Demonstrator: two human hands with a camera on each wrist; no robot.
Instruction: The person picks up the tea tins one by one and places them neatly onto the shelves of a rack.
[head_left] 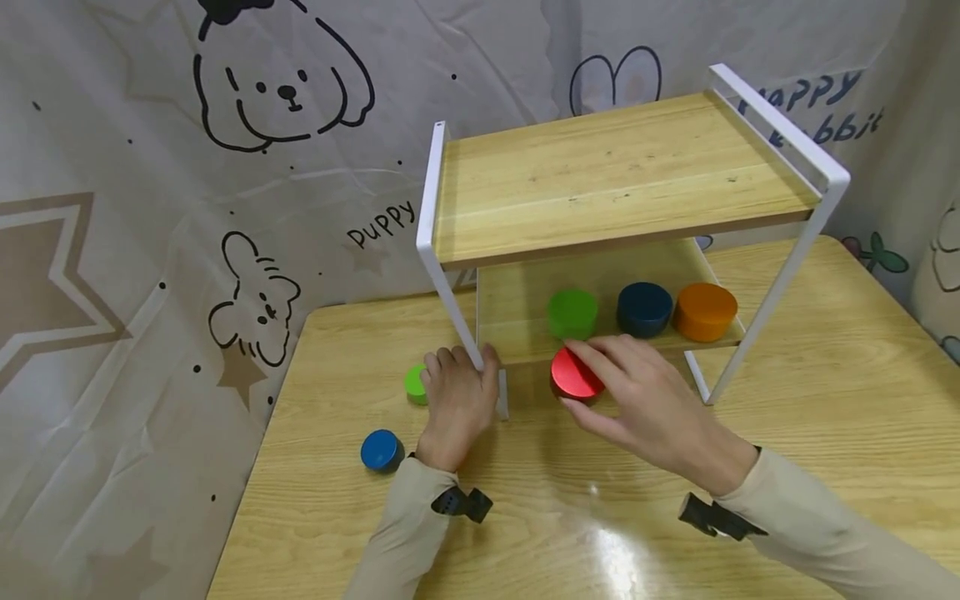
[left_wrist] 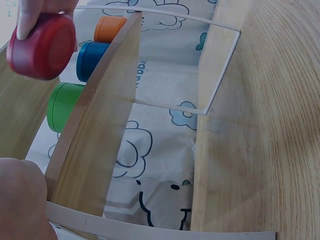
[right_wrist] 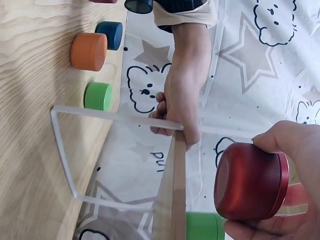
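My right hand holds a round red tin between thumb and fingers, just in front of the lower board of a small two-tier shelf. In the right wrist view the red tin is tilted on its side relative to the camera, lid edge towards the palm. My left hand grips the shelf's left end, where the white metal frame meets the lower board. On that board stand a green tin, a dark blue tin and an orange tin, in a row.
The shelf's wooden top board overhangs the row of tins. Left of the shelf, a blue tin and a partly hidden green tin sit on the table. Another orange tin shows there. A printed cloth hangs behind.
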